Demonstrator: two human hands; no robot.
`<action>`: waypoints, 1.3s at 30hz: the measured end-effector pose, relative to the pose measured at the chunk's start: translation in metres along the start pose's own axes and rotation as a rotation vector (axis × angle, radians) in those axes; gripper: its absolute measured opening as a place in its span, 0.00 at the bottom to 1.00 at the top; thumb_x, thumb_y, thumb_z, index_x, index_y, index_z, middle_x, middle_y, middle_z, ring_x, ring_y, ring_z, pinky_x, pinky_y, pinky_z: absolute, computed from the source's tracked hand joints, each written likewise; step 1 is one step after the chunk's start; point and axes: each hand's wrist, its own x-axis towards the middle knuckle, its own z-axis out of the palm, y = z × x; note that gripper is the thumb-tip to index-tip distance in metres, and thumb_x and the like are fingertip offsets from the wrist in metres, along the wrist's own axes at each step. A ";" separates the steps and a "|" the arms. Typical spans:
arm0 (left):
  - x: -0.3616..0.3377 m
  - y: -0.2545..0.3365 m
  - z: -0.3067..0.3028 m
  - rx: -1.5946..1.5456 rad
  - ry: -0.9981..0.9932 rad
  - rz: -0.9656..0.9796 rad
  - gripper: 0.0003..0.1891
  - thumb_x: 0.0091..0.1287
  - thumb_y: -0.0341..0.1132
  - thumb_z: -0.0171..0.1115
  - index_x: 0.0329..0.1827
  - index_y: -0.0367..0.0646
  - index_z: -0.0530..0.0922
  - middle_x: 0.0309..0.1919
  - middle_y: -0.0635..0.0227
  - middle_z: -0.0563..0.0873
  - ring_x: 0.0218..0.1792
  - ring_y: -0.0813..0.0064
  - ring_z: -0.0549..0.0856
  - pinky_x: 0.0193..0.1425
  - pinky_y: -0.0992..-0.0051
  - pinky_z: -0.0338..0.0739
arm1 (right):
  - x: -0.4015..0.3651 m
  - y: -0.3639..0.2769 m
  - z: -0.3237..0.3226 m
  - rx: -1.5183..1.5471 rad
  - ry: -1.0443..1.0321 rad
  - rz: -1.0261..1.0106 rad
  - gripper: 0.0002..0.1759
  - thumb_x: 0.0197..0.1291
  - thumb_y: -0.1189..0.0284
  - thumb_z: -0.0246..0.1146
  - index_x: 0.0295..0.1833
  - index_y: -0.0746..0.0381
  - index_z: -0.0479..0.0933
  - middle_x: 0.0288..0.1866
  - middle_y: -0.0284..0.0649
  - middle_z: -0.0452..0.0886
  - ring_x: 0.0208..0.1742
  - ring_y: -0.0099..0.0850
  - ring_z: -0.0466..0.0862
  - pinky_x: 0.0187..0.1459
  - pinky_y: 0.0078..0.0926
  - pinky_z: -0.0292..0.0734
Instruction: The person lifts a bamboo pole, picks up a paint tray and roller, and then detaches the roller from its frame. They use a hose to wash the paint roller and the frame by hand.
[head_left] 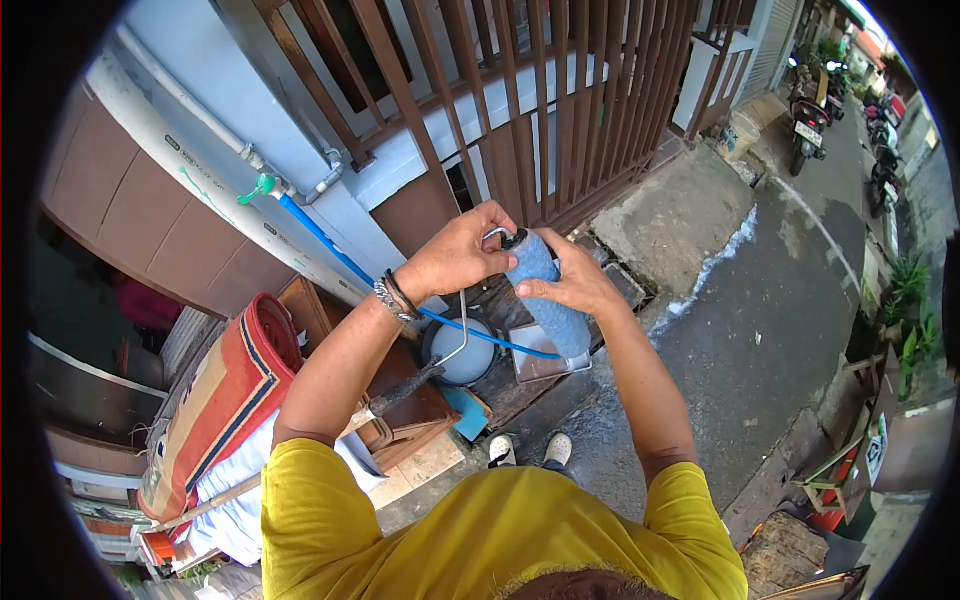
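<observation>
A paint roller with a fuzzy blue-grey sleeve (562, 312) is held up in front of me, tilted. My left hand (460, 250) pinches its upper end, where the bent metal frame meets the black end cap. My right hand (572, 280) wraps round the upper part of the sleeve, thumb across the front. From the left hand, the wire frame runs down to a dark, stained handle (405, 386) on a long pole (225, 497) slanting to the lower left. Below the roller is a shallow tray (524, 368), partly hidden. A dark bucket (430, 345) of cloudy whitish liquid stands beside it.
A blue hose (335, 252) leads from a green tap (264, 187) past the bucket towards the tray. A brown metal fence (560, 120) stands ahead. At left is a rolled red carpet (225, 400). Parked motorbikes (808, 130) line the wet lane at right.
</observation>
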 end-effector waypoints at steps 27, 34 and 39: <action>0.001 0.016 0.026 0.204 0.153 0.036 0.23 0.56 0.39 0.78 0.54 0.40 0.85 0.34 0.53 0.89 0.35 0.64 0.90 0.43 0.67 0.83 | -0.009 -0.011 0.028 -0.176 0.303 -0.089 0.29 0.44 0.66 0.76 0.54 0.60 0.77 0.42 0.49 0.87 0.46 0.51 0.88 0.44 0.42 0.82; 0.006 0.020 0.028 0.266 0.089 -0.003 0.25 0.56 0.40 0.80 0.53 0.37 0.85 0.37 0.61 0.89 0.34 0.76 0.84 0.43 0.72 0.81 | -0.003 0.025 0.020 0.207 0.073 -0.213 0.31 0.45 0.65 0.75 0.56 0.63 0.78 0.42 0.52 0.87 0.46 0.47 0.88 0.47 0.41 0.82; 0.008 0.011 0.023 0.204 0.068 0.006 0.25 0.57 0.41 0.80 0.54 0.36 0.85 0.37 0.64 0.89 0.35 0.78 0.82 0.43 0.73 0.80 | 0.004 0.036 0.021 0.342 -0.023 -0.217 0.34 0.45 0.66 0.76 0.58 0.68 0.77 0.42 0.51 0.87 0.46 0.45 0.88 0.49 0.39 0.81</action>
